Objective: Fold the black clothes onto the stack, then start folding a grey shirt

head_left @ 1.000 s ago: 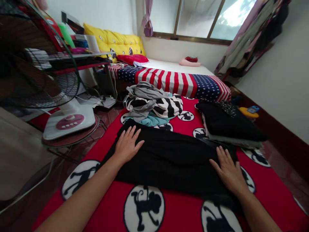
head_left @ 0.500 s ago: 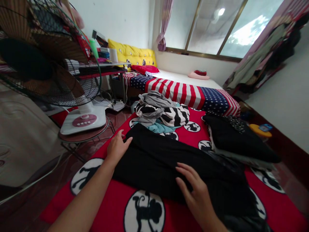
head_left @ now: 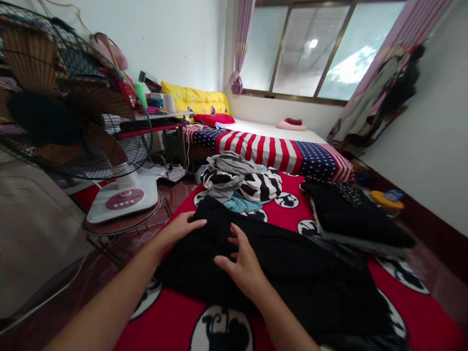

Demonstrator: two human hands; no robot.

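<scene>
no writing can be read anywhere, not even on the pink button panel of the white standing fan (head_left: 124, 197) at the far left. the fan sits on a round metal stool, beside the red fleece blanket with black-and-white cartoon circles (head_left: 420, 317).

the left hand (head_left: 181, 228) lies open and flat, fingers together, on the left end of the big black cloth garment (head_left: 292, 273). the right hand (head_left: 241, 265) is open too, fingers spread a bit, and rests on the same cloth, just beside the left hand. neither hand grips anything.

the black garment is spread wide across the red blanket, right in front of the person. it looks soft and plain, with no print, and it has some folds near the right side.

behind it sits a messy pile of grey, zebra-striped and teal clothes (head_left: 241, 180). to the right of that pile is a neat stack of folded dark clothes (head_left: 351, 219). further back is a low mattress with a red, white and blue stars-and-stripes cover (head_left: 278, 151), with a yellow cushion (head_left: 197, 97) at its left end.
</scene>
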